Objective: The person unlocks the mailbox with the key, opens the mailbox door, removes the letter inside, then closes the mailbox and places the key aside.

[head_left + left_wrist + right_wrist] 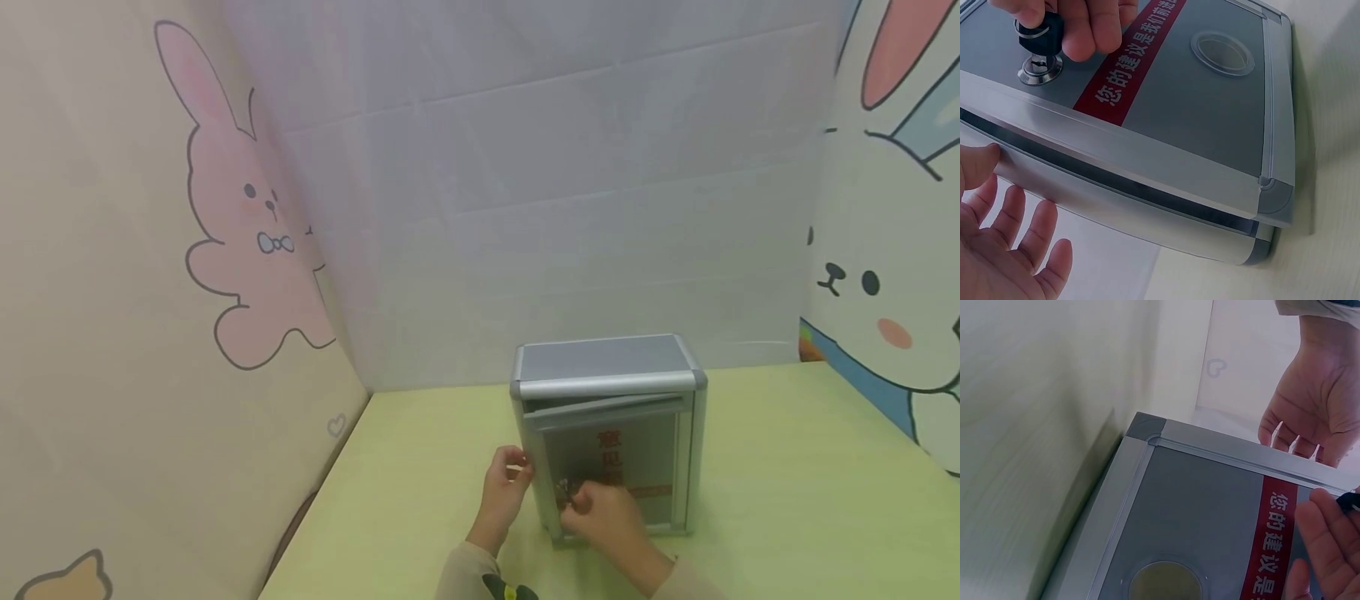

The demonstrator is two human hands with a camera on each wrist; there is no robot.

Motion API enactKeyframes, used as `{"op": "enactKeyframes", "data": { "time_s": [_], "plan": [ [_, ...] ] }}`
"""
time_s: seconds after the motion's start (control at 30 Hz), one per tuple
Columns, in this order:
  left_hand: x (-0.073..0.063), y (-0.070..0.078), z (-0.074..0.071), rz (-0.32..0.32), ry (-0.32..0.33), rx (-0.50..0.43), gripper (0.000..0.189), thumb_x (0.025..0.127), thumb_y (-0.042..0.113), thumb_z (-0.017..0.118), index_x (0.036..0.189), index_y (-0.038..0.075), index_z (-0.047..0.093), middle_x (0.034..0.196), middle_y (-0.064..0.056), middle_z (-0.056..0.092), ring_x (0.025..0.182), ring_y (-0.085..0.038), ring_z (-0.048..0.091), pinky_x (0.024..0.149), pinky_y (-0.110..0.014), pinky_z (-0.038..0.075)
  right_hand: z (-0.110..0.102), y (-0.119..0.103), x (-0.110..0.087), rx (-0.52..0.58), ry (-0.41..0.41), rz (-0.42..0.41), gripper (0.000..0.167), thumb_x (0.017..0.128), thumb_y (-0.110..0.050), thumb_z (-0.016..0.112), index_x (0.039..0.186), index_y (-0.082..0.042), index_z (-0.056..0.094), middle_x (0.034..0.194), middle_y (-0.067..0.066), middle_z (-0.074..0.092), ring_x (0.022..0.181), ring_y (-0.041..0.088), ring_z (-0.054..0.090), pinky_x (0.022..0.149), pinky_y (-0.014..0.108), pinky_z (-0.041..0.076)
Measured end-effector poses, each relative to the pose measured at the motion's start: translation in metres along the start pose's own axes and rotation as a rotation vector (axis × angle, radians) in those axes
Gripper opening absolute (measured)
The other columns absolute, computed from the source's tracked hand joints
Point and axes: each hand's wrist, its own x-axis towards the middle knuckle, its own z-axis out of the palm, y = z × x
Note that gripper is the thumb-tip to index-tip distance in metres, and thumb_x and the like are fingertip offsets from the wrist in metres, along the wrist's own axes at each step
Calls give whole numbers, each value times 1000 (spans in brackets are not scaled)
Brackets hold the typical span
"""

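A grey metal suggestion box [611, 360] with silver edges and red lettering stands upright on the table. My right hand [609, 518] pinches a black-headed key [1050, 36] that sits in the round lock [1041, 72] on the front panel. Beside the box's left side is my left hand [504, 492]; in the left wrist view its thumb touches the silver side edge and the other fingers are loosely bent along it. A dark gap [1116, 181] runs between the front frame and the body. The right wrist view shows only a small part of the key.
A pale yellow-green table [420, 467] spreads around the box. Behind it hangs a whitish sheet [555, 200]. Rabbit drawings cover the left wall [90, 250] and the right side. A red strip with white characters [1129, 69] and a round clear window [1222, 53] mark the front panel.
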Motion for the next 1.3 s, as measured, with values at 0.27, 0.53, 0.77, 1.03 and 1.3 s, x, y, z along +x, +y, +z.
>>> {"op": "enactKeyframes", "data": {
  "time_s": [0.27,0.53,0.77,1.03,1.3],
  "plan": [
    [0,1,0,9,3,6,14,88,-3,60,98,0,50,95,-12,55,79,-14,50,68,-30,45,-1,1,-4,8,7,-32,12,60,-8,68,59,-10,56,52,-7,52,46,-3,34,44,19,38],
    [-2,1,0,25,3,-19,16,87,-4,62,97,0,50,94,-9,55,78,-13,50,67,-27,45,-8,-1,-7,25,-53,0,12,61,-10,68,60,-9,56,53,-8,51,47,-2,35,45,19,37],
    [-2,-2,0,19,7,-20,15,87,-5,60,98,0,51,96,-12,56,78,-13,50,67,-27,44,-17,-1,-17,26,-101,4,12,65,-11,68,62,-11,56,56,-8,53,48,-3,32,45,19,36],
    [-4,1,-1,33,-11,-30,14,88,-3,60,98,0,51,96,-8,55,79,-13,50,67,-26,44,-20,3,-34,66,-43,-7,12,63,-7,68,62,-12,58,64,3,66,46,-7,25,40,18,32],
    [-4,1,-1,34,-3,-21,15,88,-2,61,98,0,51,95,-5,56,79,-14,50,68,-29,44,-23,1,-33,98,-74,23,10,64,-8,67,63,-12,58,69,6,69,45,-6,26,40,18,32]
  ]
}}
